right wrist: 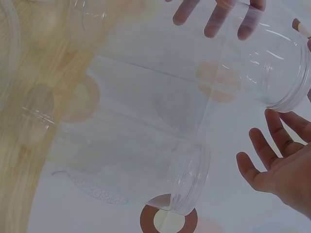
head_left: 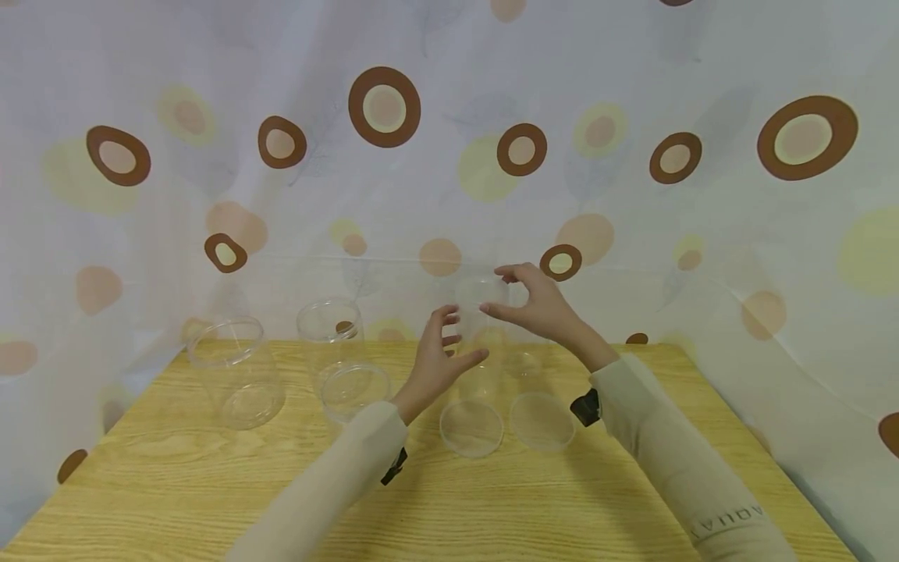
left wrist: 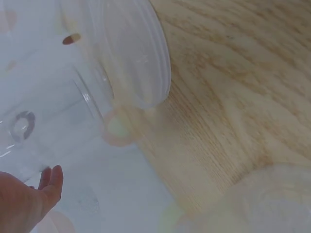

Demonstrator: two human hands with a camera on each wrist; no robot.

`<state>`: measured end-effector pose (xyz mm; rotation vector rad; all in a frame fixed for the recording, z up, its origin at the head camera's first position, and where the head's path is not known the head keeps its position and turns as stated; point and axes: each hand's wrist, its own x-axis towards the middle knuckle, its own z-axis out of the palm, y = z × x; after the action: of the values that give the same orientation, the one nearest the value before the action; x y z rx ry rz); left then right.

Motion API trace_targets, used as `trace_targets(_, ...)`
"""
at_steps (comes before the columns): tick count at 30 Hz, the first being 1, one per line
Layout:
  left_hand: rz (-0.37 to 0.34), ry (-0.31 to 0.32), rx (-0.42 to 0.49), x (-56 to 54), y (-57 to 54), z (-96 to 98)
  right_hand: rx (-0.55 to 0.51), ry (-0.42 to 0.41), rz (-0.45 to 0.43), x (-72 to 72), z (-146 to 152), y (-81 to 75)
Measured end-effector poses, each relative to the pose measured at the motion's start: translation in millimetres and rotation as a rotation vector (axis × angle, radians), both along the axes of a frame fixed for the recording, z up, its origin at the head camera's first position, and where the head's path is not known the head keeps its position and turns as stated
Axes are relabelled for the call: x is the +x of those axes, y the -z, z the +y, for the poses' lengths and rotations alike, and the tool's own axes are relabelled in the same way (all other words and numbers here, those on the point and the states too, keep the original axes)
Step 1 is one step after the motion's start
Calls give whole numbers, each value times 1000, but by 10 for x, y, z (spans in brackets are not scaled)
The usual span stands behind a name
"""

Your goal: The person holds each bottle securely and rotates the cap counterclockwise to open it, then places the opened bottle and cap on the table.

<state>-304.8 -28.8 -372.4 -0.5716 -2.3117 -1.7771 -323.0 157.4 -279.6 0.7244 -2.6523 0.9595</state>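
Note:
A tall clear plastic jar (head_left: 483, 332) stands upright between the two hands, faint against the patterned backdrop. My left hand (head_left: 437, 355) curls round its left side, fingers behind and thumb in front. Through the clear wall in the right wrist view, fingertips (right wrist: 215, 22) show against the jar. My right hand (head_left: 537, 306) reaches round its mouth from the right, with fingertips at the rim (right wrist: 289, 99). The left wrist view catches only part of the left hand (left wrist: 24, 199). Near the jar's base lie two round translucent lids, one left (head_left: 471, 428), one right (head_left: 542, 421).
Behind the right lid stands another clear jar (right wrist: 189, 184), hard to make out from the head. Left on the wooden table (head_left: 168, 460) are three open clear jars: one far left (head_left: 239, 371), one farther back (head_left: 330, 324), one partly behind the left sleeve (head_left: 356, 386).

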Motion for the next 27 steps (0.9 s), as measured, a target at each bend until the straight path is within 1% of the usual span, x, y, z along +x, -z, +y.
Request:
trace_targets(3,-21,31,2,82,-29,-30,-13,-27,-14,46,4,26)
trace_targets(10,-22,107,-20,367,-250,-107,-66,-108,-112,99,21,58)
trace_targets(12,-32,132,-19,406,-276,-130,-78,-139,-136,106,26,60)
trace_targets(15,-49,172,-27,431,-288,-167,-94,-169,-158,120,29,63)
trace_targets(19,-79,216,-28,427,-274,-211,-123,-167,-150,154,8,75)
trace_targets(24,-85,236,-3,441,-256,-225,-176,-131,-127,236,-68,69)
trace_targets(27,-75,227,11,458,-248,-217,-189,-111,-113,275,-110,57)
